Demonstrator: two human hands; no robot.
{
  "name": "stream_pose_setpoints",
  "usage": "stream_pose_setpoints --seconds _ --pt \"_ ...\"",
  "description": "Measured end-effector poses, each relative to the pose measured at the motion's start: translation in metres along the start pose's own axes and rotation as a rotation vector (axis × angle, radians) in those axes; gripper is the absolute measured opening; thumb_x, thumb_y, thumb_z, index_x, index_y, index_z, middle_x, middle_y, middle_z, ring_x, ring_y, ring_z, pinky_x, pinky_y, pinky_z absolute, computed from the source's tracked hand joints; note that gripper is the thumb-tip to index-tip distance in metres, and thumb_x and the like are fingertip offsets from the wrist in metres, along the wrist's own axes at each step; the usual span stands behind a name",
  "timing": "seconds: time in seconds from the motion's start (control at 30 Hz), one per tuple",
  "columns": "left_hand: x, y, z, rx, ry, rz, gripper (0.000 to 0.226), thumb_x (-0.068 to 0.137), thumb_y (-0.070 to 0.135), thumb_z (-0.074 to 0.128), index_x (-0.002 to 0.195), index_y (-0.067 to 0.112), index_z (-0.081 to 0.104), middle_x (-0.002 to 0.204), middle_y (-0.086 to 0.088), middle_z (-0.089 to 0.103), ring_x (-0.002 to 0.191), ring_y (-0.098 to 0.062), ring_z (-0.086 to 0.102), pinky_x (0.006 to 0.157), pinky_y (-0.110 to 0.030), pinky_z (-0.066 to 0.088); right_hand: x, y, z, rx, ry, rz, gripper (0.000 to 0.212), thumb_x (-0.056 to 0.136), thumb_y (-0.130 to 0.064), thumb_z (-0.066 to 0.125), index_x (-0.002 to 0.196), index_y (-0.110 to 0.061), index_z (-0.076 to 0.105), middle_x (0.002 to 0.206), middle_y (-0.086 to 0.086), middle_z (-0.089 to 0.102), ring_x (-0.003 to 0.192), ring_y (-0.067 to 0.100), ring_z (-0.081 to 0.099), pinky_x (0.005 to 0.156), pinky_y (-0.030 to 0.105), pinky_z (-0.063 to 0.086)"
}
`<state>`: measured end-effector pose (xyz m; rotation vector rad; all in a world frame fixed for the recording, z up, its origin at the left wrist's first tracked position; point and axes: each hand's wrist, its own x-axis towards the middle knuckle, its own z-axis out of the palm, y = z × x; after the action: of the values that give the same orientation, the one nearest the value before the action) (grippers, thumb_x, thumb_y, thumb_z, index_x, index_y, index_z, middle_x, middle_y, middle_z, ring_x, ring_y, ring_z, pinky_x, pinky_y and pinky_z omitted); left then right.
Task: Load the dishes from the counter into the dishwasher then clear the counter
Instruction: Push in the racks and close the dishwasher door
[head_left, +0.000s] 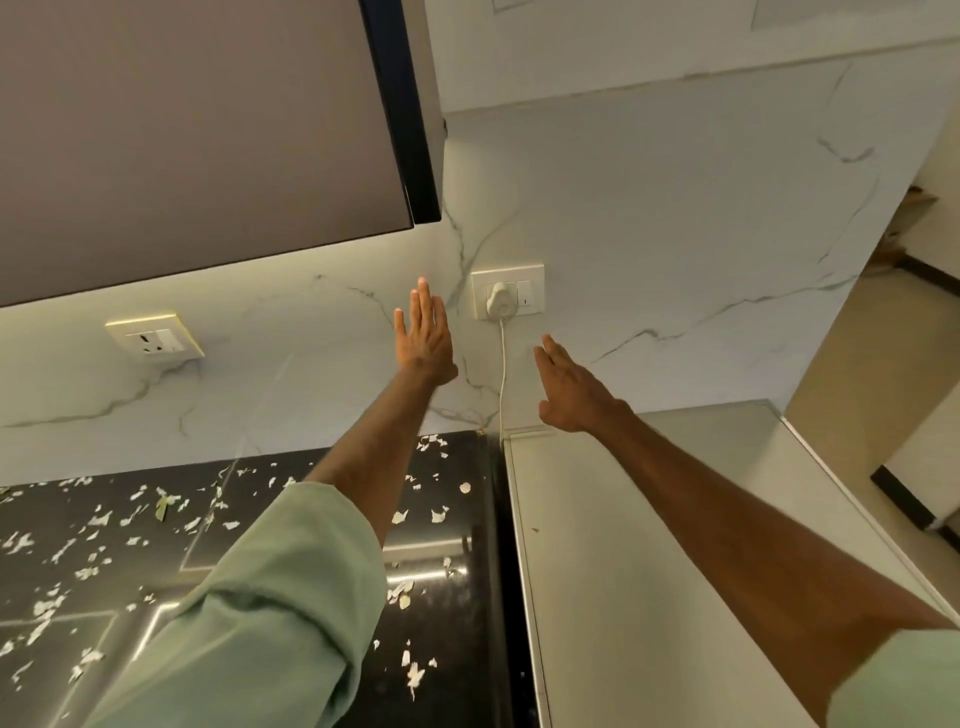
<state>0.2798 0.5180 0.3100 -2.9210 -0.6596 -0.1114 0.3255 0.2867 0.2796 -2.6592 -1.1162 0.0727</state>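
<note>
While reaching toward the marbled wall (675, 234), holds the left hand (423, 338) upright and flat, with fingers straight, close together and released, grasping nothing. Holds the right hand (569, 387) palm down, with fingers extended, slightly spread and likewise released, grasping nothing. Cannot tell whether either set of fingertips touches the wall.

Locates the counter (457, 644) below the fingers and nearer than them, under the left forearm and its pale green sleeve (270, 597). Presents as glossy black stone crossed by pale straight lines, littered over most of its face with small white and greenish scraps (415, 675). Adjoins a white flat surface (649, 571) lying below the right fingers.

Places a white switch plate (506, 299), with a plug inserted, just right of the left fingertips and above the right fingertips. Routes the white cord (503, 374) down between both hands. Sets a second socket plate (155, 338) well left of the left fingers, beneath a grey upper cabinet (208, 130).
</note>
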Motion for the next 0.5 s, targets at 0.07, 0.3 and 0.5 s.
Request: stream_pose_setpoints --seconds 0.07,0.3,0.5 --pt "0.014 -0.003 0.004 0.014 0.007 -0.012 0.126 0.082 0.043 0.077 0.157 0.003 -0.017 0.158 -0.022 -0.037 0.15 -0.037 -0.026 0.123 -0.057 -0.002 0.016 -0.001 -0.007 -0.025 0.021 -0.006 0.087 0.093 -0.012 0.065 0.16 -0.004 0.01 0.17 0.012 -0.01 0.156 0.031 0.01 0.119 0.042 0.032" --pt "0.026 -0.004 0.041 -0.003 0.166 -0.003 0.133 0.076 0.028 0.082 0.155 0.002 -0.021 0.158 -0.02 -0.037 0.15 -0.039 -0.025 0.124 -0.057 0.012 0.057 0.003 -0.009 -0.112 0.064 -0.052 0.058 0.09 -0.015 0.068 0.14 -0.004 0.04 0.17 0.01 -0.012 0.154 0.031 0.018 0.108 0.041 0.042" --pt "0.03 -0.01 0.05 0.023 0.235 0.027 0.135 0.072 0.028 0.087 0.157 0.001 -0.014 0.162 -0.021 -0.028 0.152 -0.04 -0.018 0.123 -0.056 0.019 0.075 0.005 0.007 -0.166 0.051 -0.038 0.036 0.089 -0.02 0.07 0.119 -0.008 0.053 0.169 0.01 -0.018 0.157 0.029 0.007 0.112 0.045 0.038"
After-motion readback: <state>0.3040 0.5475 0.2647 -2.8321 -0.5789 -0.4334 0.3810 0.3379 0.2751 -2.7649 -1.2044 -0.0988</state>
